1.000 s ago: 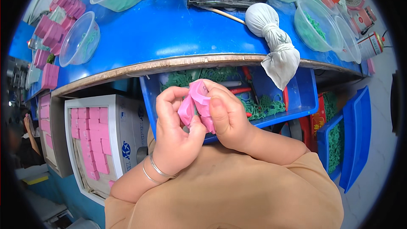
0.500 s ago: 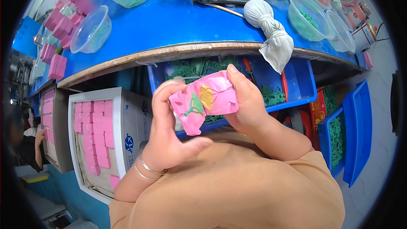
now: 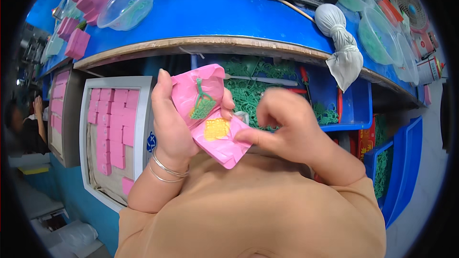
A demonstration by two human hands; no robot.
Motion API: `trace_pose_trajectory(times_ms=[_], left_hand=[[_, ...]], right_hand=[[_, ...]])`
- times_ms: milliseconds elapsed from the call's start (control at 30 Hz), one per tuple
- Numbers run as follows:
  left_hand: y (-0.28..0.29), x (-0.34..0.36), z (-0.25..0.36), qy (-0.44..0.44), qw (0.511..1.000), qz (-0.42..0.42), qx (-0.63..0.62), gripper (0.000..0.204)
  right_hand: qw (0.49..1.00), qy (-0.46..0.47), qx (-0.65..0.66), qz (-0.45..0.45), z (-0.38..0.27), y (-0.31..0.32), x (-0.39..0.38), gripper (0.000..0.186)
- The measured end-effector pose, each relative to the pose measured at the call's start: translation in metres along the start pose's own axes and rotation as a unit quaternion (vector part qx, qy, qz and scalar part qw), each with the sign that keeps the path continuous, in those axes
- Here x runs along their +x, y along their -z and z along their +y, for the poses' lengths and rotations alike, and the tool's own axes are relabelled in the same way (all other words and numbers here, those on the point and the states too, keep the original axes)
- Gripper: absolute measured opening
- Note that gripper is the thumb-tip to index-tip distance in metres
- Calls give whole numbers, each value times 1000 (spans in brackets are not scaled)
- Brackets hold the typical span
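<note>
A pink rubber mould lies opened out in my left hand, which is closed around it, fingertips showing at its far edge. On its upper half sits a green openwork wax piece; the lower half bears a yellow textured patch. My right hand is beside the mould, thumb stretched out and touching the lower half's right edge. Its other fingers are curled and apart from the thumb, with nothing seen between them. Below the hands, a blue drawer tray contains many green wax pieces.
A cloth-wrapped bundle on a stick hangs over the blue bench edge. Clear bowls stand on the bench. Pink blocks fill a framed box at left. Blue trays stand at right.
The mould has turned and opened wider, now resting in my left hand. My right hand has let go of its far side and moved to its right edge. The view has shifted.
</note>
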State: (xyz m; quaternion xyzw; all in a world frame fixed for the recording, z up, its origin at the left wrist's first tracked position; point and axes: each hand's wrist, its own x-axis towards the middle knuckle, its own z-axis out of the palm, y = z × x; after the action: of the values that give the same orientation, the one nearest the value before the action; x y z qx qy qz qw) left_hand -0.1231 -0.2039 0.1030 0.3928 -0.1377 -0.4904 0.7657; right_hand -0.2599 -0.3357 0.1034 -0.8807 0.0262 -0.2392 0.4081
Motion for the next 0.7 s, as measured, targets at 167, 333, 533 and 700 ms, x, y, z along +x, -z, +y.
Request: trace_pose_trajectory(times_ms=[167,333,533,700], left_hand=[[-2,-3,-3,14,998,4,-55,59],[-7,-4,-8,0,999,35,-26,51],[-4,-3,-13,-77,996,39,33,37],[-17,0,-7,-60,994,93,-10,45]], right_hand=[[986,150,-50,50,2,7,29,34],[979,195,-61,22,4,5,32,36],[965,239,-109,-5,-4,7,24,23],[978,209,-7,-20,0,9,11,22]])
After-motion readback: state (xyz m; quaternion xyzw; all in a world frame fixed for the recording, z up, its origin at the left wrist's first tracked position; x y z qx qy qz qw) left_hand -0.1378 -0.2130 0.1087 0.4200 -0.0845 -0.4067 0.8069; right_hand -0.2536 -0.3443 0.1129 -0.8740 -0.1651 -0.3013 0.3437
